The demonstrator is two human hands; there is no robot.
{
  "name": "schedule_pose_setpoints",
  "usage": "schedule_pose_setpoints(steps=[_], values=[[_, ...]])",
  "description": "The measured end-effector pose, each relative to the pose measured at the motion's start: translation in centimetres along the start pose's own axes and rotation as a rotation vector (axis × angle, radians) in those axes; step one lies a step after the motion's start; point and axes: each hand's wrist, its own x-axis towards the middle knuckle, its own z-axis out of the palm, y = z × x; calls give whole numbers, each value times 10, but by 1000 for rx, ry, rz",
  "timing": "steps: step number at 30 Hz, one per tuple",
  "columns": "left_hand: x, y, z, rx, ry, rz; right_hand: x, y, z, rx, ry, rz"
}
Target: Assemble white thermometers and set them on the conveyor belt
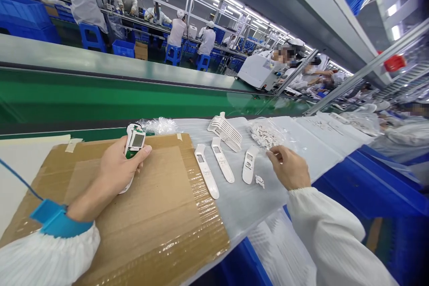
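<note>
My left hand is wrapped round a white handheld device housing with a small grey screen and a green circuit board, held above the cardboard. My right hand is at the edge of a clear plastic bag of small white parts, thumb and fingertips pinched together; what is between them, if anything, I cannot make out. Left of it lie three long white plastic covers with window cut-outs: one cover, a middle cover and a shorter-looking cover. A little white piece lies beside the last one.
A stack of white covers lies behind. Taped cardboard covers the left of the bench, with crumpled clear plastic at its back edge. Blue bins stand below right. Beyond runs a green conveyor; co-workers sit farther off.
</note>
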Motion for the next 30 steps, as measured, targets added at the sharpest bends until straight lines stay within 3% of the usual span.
schedule_pose_setpoints(steps=[6,13,24,30], values=[[-2,5,-1,-4,-6,-52,6,34,13,-47,-249,-57],[-4,10,-3,66,-3,-63,15,41,10,2,-344,-133],[-6,13,-4,51,-3,-66,14,41,-5,16,-355,-107],[-4,15,-1,60,-21,-81,-1,17,-6,157,-364,-72]])
